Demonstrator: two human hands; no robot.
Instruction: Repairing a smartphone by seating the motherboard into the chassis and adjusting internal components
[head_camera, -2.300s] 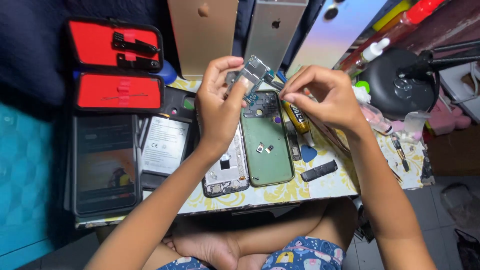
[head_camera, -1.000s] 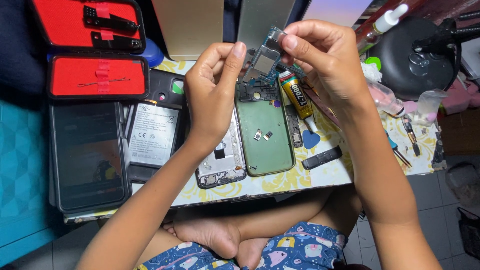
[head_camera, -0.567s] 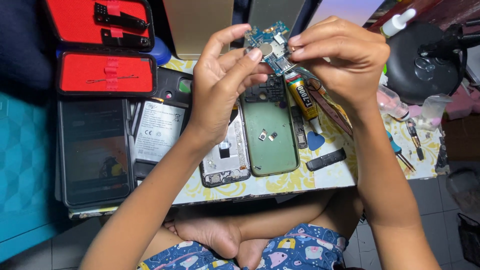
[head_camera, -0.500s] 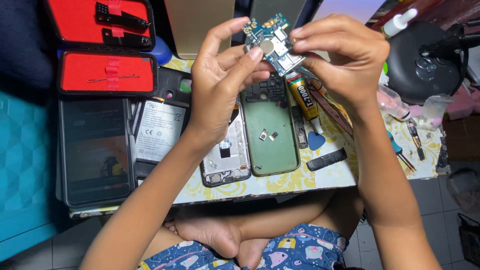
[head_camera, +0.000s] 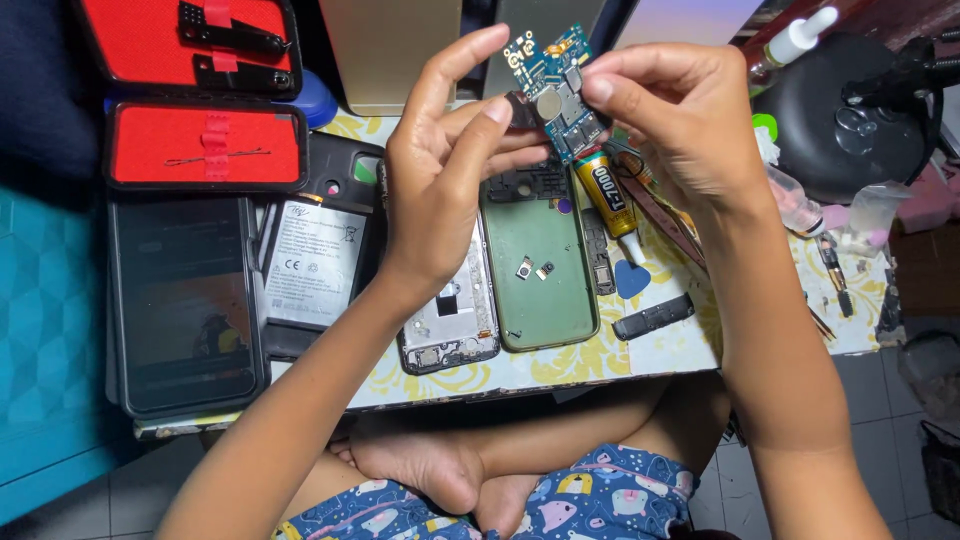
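I hold a small blue phone circuit board (head_camera: 556, 88) up above the low table, between both hands. My left hand (head_camera: 445, 175) pinches its lower left edge with thumb and fingers. My right hand (head_camera: 680, 120) grips its right side with the fingertips. Below the hands lies an opened phone with a green inner frame (head_camera: 538, 262) and two tiny loose parts on it. Beside that lies a silver phone mid-frame (head_camera: 455, 325), partly hidden by my left wrist.
A phone with a dark screen (head_camera: 183, 300) and a battery (head_camera: 315, 262) lie at the left, below an open red tool case (head_camera: 205, 140). A glue tube (head_camera: 612, 200), a blue pick (head_camera: 631, 280) and a black strip (head_camera: 653, 316) lie at the right, near a black lamp base (head_camera: 850, 120).
Both hands have lifted the circuit board higher and turned it, so its blue component side now faces me. The view has shifted slightly.
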